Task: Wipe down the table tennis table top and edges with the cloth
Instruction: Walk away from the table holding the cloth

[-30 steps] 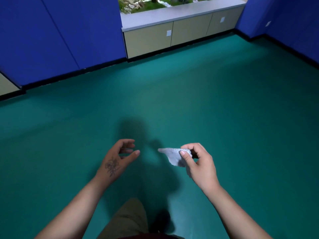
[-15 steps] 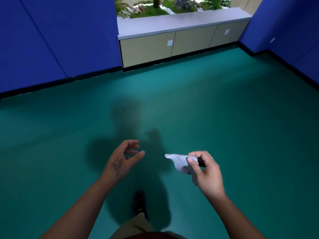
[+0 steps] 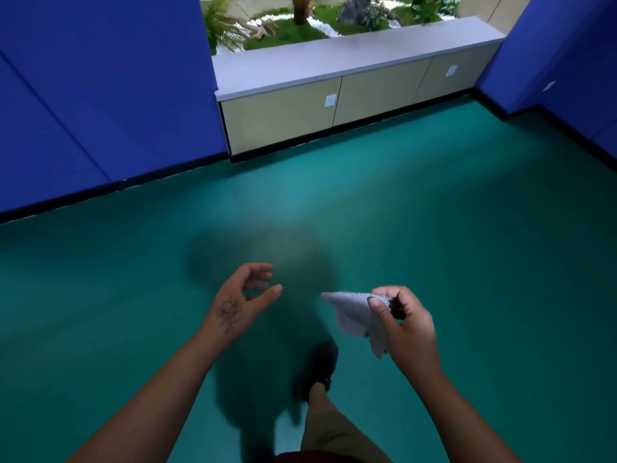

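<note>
Cloth [image 3: 354, 312], grey terry, crumpled, pinched by R hand [image 3: 405, 324], L hand [image 3: 242, 300] loosely curled, empty

You've got two hands out — left hand [image 3: 242, 297], right hand [image 3: 405, 324] — one cloth [image 3: 350, 312], one shoe [image 3: 320, 365], three cabinet doors [image 3: 280, 115].

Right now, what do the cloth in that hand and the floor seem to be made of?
The cloth, pinched in the right hand, looks like soft pale grey terry or microfibre: nubby edge, limp folds. The floor looks like smooth teal vinyl or rubber sheet: seamless, with a dull sheen.
</note>
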A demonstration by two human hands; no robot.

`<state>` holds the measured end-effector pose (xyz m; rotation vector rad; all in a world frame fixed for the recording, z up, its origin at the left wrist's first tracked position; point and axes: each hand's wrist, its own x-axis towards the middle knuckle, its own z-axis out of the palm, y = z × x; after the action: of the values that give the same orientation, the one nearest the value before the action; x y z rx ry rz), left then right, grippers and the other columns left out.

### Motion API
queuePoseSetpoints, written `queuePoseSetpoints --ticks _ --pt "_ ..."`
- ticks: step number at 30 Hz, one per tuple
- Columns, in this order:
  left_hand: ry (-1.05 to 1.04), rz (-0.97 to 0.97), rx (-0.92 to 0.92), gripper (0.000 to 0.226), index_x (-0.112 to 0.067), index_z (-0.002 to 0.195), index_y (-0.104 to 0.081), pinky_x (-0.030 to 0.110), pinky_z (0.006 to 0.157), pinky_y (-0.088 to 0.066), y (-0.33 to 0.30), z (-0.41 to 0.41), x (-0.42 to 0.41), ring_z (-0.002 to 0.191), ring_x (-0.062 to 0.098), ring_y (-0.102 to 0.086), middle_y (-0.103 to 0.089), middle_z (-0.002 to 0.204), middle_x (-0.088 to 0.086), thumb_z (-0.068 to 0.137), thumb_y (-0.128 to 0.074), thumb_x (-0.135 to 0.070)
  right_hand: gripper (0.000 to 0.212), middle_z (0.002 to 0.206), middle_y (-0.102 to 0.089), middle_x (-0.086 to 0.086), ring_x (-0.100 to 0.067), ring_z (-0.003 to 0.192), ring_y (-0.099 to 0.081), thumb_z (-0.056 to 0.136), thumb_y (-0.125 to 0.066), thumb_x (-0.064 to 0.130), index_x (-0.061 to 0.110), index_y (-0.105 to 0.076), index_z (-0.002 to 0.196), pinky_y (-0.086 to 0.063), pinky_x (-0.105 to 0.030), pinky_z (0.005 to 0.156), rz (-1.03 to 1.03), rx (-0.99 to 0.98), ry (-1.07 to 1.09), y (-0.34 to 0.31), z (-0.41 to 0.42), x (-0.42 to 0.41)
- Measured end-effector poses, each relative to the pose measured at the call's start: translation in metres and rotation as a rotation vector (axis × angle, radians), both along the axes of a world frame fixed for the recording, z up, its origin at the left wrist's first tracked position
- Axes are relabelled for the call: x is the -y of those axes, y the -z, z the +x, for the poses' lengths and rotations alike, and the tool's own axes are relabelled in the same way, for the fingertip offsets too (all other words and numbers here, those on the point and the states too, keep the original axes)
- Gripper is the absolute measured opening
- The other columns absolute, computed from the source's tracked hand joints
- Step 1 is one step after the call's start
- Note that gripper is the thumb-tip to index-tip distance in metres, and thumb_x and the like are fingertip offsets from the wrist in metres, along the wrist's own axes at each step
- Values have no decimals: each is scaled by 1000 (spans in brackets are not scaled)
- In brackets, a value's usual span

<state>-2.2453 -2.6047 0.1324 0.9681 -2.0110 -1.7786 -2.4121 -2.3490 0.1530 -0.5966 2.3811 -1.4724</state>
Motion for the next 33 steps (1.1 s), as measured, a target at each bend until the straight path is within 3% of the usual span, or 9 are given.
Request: queuePoseSetpoints --ticks 4,16,21,27,30,33 --pt "-31 -16 45 47 -28 117 -68 17 80 -54 -1 -84 49 101 13 -72 -73 117 0 75 -82 -43 25 92 -72 13 -5 86 -66 95 -77 6 30 -70 92 -47 -14 75 16 -43 -42 7 -97 56" --pt "-220 28 68 44 -27 118 -68 17 80 -55 -4 -244 209 97 8 -70 -74 117 1 78 -80 -40 25 91 -72 11 -8 84 -67 96 -77 6 30 -70 93 -51 -20 76 11 -16 -186 3 -301 255" --pt "-171 38 75 29 -15 123 -68 11 77 -50 23 -315 302 86 -7 -65 -72 119 6 96 -78 -13 23 92 -73 12 -7 86 -68 96 -76 6 28 -72 95 -52 -21 77 57 -42 -196 14 -363 354" --pt "-67 66 59 33 -27 120 -69 13 78 -52 8 -399 411 91 -3 -68 -74 115 -4 90 -81 -37 21 84 -71 19 0 76 -63 98 -75 8 28 -72 93 -50 -18 71 -27 49 -69 -5 -425 463" --pt "-16 34 78 26 -29 120 -68 13 77 -51 -7 -436 456 94 -3 -67 -74 114 -8 97 -79 -34 20 83 -71 21 1 75 -62 99 -75 9 27 -72 93 -49 -16 71 -81 67 -38 -20 -453 514" --pt "-20 25 74 23 -30 121 -69 12 76 -50 -19 -468 492 95 -4 -67 -74 113 -11 99 -75 -32 20 80 -69 17 -6 76 -61 100 -75 10 28 -73 93 -50 -22 71 -122 94 -26 -27 -482 557"
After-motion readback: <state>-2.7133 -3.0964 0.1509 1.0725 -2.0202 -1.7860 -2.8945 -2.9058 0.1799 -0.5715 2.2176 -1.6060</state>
